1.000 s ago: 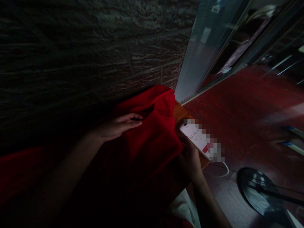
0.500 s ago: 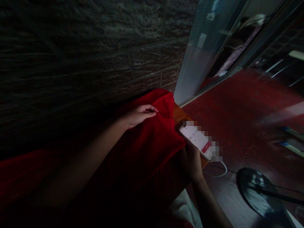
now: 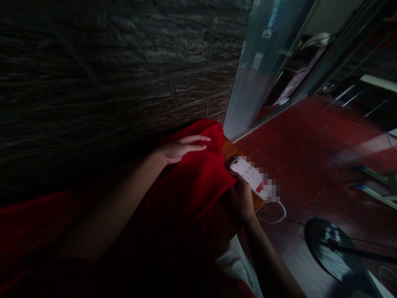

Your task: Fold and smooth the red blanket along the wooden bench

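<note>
A red cloth [image 3: 198, 178] lies draped over a wooden surface [image 3: 232, 149] along the wall. Across its upper part rests my left hand [image 3: 182, 148], palm down with the fingers stretched out. My right hand [image 3: 242, 196] is at the cloth's near right corner, its fingers closed on the edge and partly hidden in shadow. Just beyond that hand lies a phone [image 3: 248, 176] with a timer on its lit screen. The left part of the cloth fades into darkness.
A dark brick wall [image 3: 139, 74] runs along the left. Behind stands a glass door [image 3: 245, 91]. A white cable [image 3: 283, 213] hangs from beside the phone. On the red floor [image 3: 294, 153] stands a round black base [image 3: 328, 244] with a pole.
My left hand's fingers have straightened and flattened on the cloth; before, they were bent with thumb and fingertips close together. My right hand stays at the corner. The whole view has shifted slightly.
</note>
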Tool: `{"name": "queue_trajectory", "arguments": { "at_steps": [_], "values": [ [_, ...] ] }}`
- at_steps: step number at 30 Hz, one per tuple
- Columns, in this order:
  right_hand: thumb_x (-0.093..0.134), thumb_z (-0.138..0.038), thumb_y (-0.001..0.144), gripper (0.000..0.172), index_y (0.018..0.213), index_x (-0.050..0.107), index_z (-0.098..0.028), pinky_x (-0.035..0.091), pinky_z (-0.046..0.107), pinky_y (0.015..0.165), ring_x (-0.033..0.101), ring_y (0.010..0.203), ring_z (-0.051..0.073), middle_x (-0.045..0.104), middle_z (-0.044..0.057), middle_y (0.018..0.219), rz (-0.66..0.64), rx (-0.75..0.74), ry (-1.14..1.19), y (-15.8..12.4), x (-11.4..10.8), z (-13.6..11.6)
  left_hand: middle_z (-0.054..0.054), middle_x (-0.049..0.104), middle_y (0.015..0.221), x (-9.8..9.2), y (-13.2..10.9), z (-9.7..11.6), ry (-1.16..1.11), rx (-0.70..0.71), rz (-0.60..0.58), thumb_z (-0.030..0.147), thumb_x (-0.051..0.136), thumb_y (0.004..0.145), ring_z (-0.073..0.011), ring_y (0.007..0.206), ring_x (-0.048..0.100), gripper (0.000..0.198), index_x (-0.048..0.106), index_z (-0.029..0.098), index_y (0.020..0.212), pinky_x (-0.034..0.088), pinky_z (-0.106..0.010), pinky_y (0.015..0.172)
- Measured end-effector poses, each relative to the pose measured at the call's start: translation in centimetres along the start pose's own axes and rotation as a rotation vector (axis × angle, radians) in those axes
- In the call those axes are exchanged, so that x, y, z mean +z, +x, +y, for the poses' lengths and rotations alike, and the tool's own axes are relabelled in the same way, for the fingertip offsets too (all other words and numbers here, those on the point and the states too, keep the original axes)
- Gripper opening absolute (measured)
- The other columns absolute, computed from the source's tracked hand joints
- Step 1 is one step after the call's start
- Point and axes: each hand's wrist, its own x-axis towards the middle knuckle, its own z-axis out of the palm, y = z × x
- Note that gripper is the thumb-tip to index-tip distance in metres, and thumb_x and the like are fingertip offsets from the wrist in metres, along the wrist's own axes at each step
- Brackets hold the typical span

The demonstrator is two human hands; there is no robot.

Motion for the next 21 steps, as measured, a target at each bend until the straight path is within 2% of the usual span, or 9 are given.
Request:
{"name": "queue_trajectory", "arguments": {
  "at_steps": [3,6,9,11,14,16,18,21],
  "values": [
    [0.052,-0.024,0.084,0.024,0.1,0.068,-0.019,0.052,0.04,0.088,0.067,0.094,0.027,0.073,0.01,0.102,0.012,0.012,0.003,0.2,0.1,0.3,-0.007,0.071,0.112,-0.3,0.3,0.2,-0.088,0.007,-0.031,0.026,0.076,0.077,-0.0231,0.111,0.063,0.041,0.069,0.021,0.117,0.048,-0.037,0.098],
    [0.053,-0.031,0.087,0.022,0.101,0.065,-0.019,0.054,0.037,0.083,0.067,0.09,0.024,0.072,0.01,0.101,0.027,0.056,0.06,-0.1,0.1,0.5,-0.006,0.071,0.11,-0.5,0.4,0.3,-0.141,-0.012,-0.068,0.023,0.078,0.075,-0.0226,0.108,0.065,0.044,0.068,0.022,0.119,0.049,-0.038,0.097],
    [0.06,-0.04,0.084,0.026,0.103,0.057,-0.021,0.055,0.031,0.075,0.066,0.082,0.02,0.07,0.006,0.094,0.136,0.116,0.243,-1.8,-0.1,0.2,-0.005,0.07,0.107,-0.5,0.4,0.2,-0.14,0.008,-0.065,0.02,0.079,0.073,-0.0207,0.106,0.065,0.046,0.067,0.021,0.118,0.048,-0.037,0.098],
    [0.065,-0.046,0.081,0.032,0.099,0.055,-0.022,0.053,0.027,0.063,0.063,0.069,0.016,0.068,0.001,0.084,0.192,0.197,0.376,-3.4,-0.1,-0.3,-0.004,0.07,0.107,-0.3,0.5,0.1,-0.136,0.037,-0.061,0.018,0.079,0.072,-0.0192,0.104,0.065,0.045,0.068,0.021,0.116,0.047,-0.037,0.098],
    [0.067,-0.053,0.079,0.037,0.094,0.059,-0.02,0.045,0.022,0.049,0.056,0.054,0.012,0.065,-0.002,0.073,0.117,0.345,0.512,-5.2,0.3,-1.4,-0.004,0.068,0.112,-0.1,0.9,-0.2,-0.137,0.105,-0.04,0.016,0.08,0.071,-0.0181,0.107,0.062,0.042,0.07,0.022,0.111,0.044,-0.035,0.1],
    [0.071,-0.054,0.077,0.042,0.097,0.062,-0.018,0.044,0.021,0.05,0.057,0.054,0.011,0.066,-0.002,0.07,0.068,0.394,0.58,-5.5,0.8,-2.2,-0.003,0.068,0.113,0.0,1.1,-0.4,-0.124,0.146,-0.005,0.016,0.08,0.071,-0.0181,0.111,0.06,0.038,0.072,0.021,0.108,0.041,-0.034,0.103],
    [0.075,-0.053,0.073,0.046,0.1,0.063,-0.017,0.044,0.02,0.053,0.059,0.058,0.011,0.067,-0.002,0.067,0.077,0.416,0.651,-5.0,1.4,-2.7,-0.003,0.069,0.112,0.1,1.3,-0.4,-0.102,0.164,0.019,0.018,0.079,0.072,-0.0183,0.113,0.059,0.035,0.072,0.021,0.107,0.039,-0.034,0.105],
    [0.08,-0.049,0.068,0.042,0.088,0.066,-0.015,0.042,0.019,0.052,0.056,0.054,0.009,0.064,-0.004,0.06,0.098,0.467,0.762,-3.6,2.2,-3.1,-0.004,0.069,0.114,0.3,1.3,-0.3,-0.09,0.165,0.024,0.018,0.078,0.074,-0.0189,0.115,0.059,0.034,0.073,0.021,0.107,0.039,-0.034,0.105]
  ]
}}
